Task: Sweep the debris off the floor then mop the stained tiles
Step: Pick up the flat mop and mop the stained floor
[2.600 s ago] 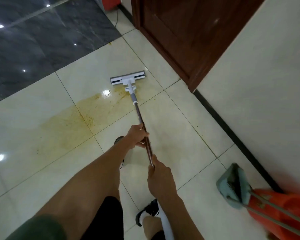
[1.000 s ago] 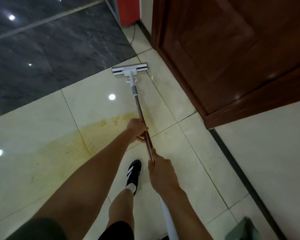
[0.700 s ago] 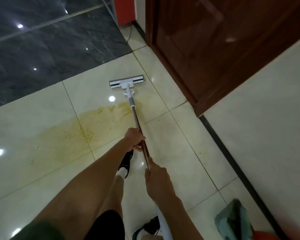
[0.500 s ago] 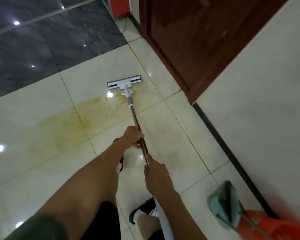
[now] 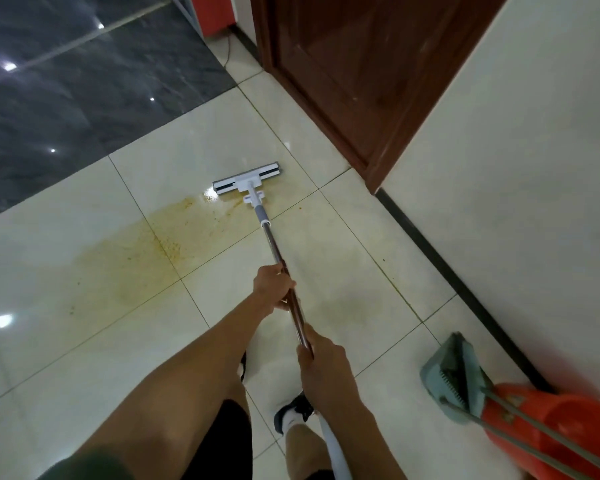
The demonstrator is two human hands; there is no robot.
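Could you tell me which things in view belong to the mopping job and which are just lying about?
In use: mop, gripped by left hand and right hand; yellow stain on the tiles.
Lying about: dustpan, orange bucket, wooden door.

White flat mop head [image 5: 247, 179] at yellow stain's [image 5: 142, 251] edge

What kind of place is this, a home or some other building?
Probably an indoor hallway or entrance area, though whether home or business is unclear. Glossy cream floor tiles meet a dark marble-look floor section, and a brown wooden door stands in a pale wall with black skirting.
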